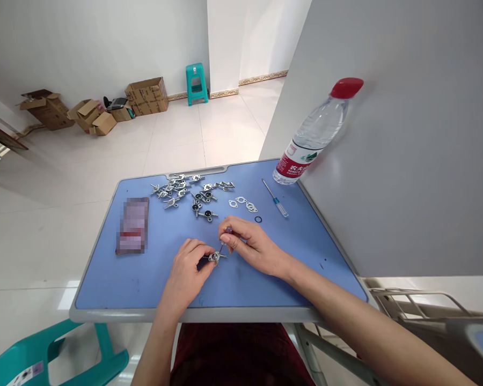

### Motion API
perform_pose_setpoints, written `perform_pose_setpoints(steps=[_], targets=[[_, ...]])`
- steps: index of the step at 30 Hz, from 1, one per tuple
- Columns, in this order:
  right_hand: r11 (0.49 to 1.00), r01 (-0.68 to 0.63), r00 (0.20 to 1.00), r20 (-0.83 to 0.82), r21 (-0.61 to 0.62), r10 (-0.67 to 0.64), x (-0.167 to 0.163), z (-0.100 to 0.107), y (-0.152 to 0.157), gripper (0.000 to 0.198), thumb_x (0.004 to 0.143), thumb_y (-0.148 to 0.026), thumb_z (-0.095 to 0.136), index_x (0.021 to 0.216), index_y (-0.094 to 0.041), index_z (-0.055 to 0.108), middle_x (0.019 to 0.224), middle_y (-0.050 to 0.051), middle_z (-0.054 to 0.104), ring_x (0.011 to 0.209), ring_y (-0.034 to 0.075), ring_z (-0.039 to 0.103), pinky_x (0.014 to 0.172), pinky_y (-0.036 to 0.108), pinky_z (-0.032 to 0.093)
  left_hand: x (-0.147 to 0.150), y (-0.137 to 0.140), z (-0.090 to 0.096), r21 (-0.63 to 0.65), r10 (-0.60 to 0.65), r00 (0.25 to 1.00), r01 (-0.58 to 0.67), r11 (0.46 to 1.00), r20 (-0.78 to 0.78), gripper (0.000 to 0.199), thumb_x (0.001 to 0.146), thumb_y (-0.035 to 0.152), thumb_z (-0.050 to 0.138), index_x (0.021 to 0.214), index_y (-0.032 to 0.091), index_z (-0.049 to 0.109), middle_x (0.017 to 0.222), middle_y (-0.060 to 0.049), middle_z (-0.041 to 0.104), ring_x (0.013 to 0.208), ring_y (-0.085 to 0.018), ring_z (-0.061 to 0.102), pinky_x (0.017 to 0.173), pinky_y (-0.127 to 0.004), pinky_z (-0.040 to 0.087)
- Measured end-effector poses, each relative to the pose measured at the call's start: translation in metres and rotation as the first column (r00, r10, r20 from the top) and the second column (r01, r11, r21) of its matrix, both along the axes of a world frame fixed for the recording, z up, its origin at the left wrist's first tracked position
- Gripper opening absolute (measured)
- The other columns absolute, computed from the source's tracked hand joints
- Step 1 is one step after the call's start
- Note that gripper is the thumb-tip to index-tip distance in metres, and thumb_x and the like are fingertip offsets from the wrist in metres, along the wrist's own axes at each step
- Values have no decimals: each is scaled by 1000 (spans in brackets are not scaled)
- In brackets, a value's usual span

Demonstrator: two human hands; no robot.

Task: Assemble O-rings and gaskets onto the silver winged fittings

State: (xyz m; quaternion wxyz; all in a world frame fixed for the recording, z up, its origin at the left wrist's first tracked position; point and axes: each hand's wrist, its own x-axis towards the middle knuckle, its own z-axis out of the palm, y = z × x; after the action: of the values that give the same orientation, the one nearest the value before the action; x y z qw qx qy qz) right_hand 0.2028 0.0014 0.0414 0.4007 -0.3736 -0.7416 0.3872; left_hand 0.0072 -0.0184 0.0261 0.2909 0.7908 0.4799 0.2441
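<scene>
From afar I see cardboard boxes [147,99] and a teal stool [195,72] along a pale wall [104,43], a tiled floor [173,142], a blue desk [112,284].

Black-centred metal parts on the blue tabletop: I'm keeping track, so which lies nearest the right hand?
The frontmost black-centred part, lowest of its group in the picture; the other black-centred parts lie farther from the right hand.

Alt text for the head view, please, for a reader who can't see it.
A person's left hand pinches a small metal part at a blue table while the right hand holds a slim tool close to it. Beyond lie other metal parts, flat gaskets, a black ring and a screwdriver; a bottle stands at right, a pixelated item lies at left.
</scene>
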Motion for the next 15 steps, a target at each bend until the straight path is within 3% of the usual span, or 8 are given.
perform_pose_setpoints(steps=[7,10,15], targets=[[995,-37,999,27,92,34,-2,0,0,15,98,-26,47,87,-20,56,81,1,58,70,12,53,63,25,45,0,0,-2,20,-6,1000,6,1000,2,14,83,9,60,91,20,64,90,-1,64,88,-19,56,77,-34,48],[985,-17,999,30,173,12,-3,-5,0,13,98,-23,47,104,-22,58,82,1,60,70,12,56,63,25,48,0,0,-1,31,-4,1000,4,1000,0,15,83,8,59,90,20,64,90,-1,64,88,-19,56,77,-33,49],[938,-41,997,78,345,15,-2,-8,-4,29,100,-23,42,127,-23,53,94,5,65,79,14,61,69,27,53,2,0,0,38,5,1000,-5,999,-4,13,85,11,57,89,21,64,89,-1,64,87,-19,56,76,-34,48]])
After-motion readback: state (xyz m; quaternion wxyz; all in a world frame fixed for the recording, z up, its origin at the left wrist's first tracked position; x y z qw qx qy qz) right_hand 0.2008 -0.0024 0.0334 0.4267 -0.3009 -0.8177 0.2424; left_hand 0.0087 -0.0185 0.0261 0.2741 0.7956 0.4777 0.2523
